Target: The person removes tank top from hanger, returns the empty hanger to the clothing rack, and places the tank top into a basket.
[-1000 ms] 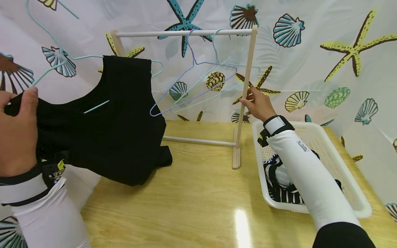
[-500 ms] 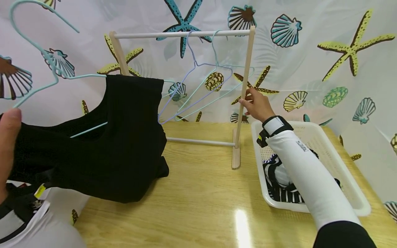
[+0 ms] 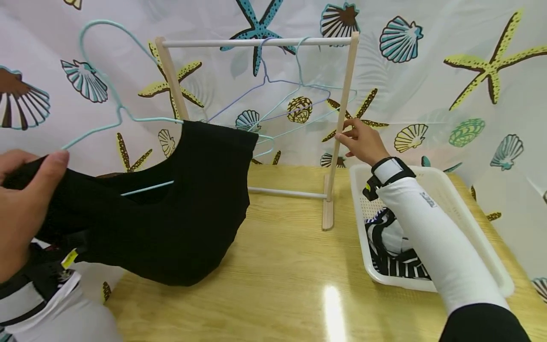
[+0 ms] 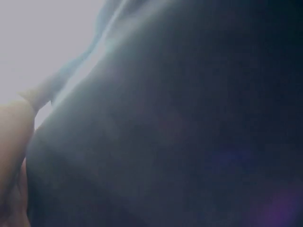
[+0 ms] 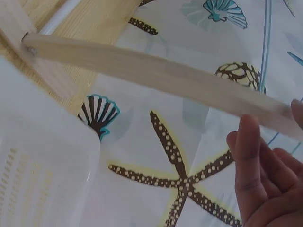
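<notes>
In the head view my left hand [image 3: 23, 213] grips a black sleeveless top [image 3: 188, 213] at its left shoulder, thumb in front. A light teal hanger [image 3: 120, 111] runs through the top, its hook up and its far end poking out of the other armhole. Black cloth [image 4: 180, 118] fills most of the left wrist view. My right hand [image 3: 365, 142] pinches the right wooden post [image 3: 345, 90] of a small clothes rack between thumb and fingers. In the right wrist view, fingertips lie against that post [image 5: 156, 73].
A lilac hanger [image 3: 265, 71] and a teal hanger [image 3: 300, 71] hang from the rack's white rail [image 3: 213, 43]. A white basket [image 3: 466, 209] holding striped clothes [image 3: 389, 237] stands at the right on the wooden table [image 3: 273, 256]. Behind is a shell-print curtain [image 3: 427, 95].
My left hand brought the black top and hanger lower and left, then right and nearer the rack. The top now overlaps the lower part of the hanging hangers. My right hand stays at the post.
</notes>
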Available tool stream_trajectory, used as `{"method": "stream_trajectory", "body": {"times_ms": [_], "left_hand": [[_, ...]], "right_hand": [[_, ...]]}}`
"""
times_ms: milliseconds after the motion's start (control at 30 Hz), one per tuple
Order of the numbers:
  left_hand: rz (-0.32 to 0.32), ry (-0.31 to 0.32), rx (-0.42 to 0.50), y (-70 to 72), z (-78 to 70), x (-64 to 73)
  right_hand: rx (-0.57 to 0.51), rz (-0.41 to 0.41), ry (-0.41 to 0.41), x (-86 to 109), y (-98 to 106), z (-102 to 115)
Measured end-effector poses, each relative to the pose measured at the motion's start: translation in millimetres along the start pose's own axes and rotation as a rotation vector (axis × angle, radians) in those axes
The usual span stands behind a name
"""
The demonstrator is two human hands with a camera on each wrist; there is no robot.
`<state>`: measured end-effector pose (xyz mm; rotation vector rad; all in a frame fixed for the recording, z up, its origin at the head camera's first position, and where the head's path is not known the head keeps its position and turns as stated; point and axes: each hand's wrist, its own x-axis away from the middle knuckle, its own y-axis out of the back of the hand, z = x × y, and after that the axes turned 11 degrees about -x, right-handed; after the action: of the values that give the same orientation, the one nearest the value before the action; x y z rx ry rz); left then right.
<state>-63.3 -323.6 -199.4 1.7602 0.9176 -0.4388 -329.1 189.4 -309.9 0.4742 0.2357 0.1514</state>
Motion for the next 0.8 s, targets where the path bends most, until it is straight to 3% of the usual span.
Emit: {"method": "stream_trajectory", "body": {"times_ms": [100,333,533,667,800], "left_hand": [[0.045,-0.036,0.018,-10.1,-13.9,-0.2],[-0.004,-0.172,0.103,-33.4,-41.8,4.6],[0.013,-0.279,0.222,-49.9,-63.0,11.7],[0.040,-0.333,0.253,-64.2,-78.9,15.9],[0.073,-0.367,0.283,-81.1,-97.6,22.5]], "right_hand": [[0.016,-0.035,-0.007,8.6,14,0],[-0.002,-0.073,0.084,33.1,38,21],[-0.066,0.027,0.244,61.9,32,54],[-0.107,0.124,0.359,83.8,24,77],[-0.072,0.201,0.427,104.0,21,91]]}}
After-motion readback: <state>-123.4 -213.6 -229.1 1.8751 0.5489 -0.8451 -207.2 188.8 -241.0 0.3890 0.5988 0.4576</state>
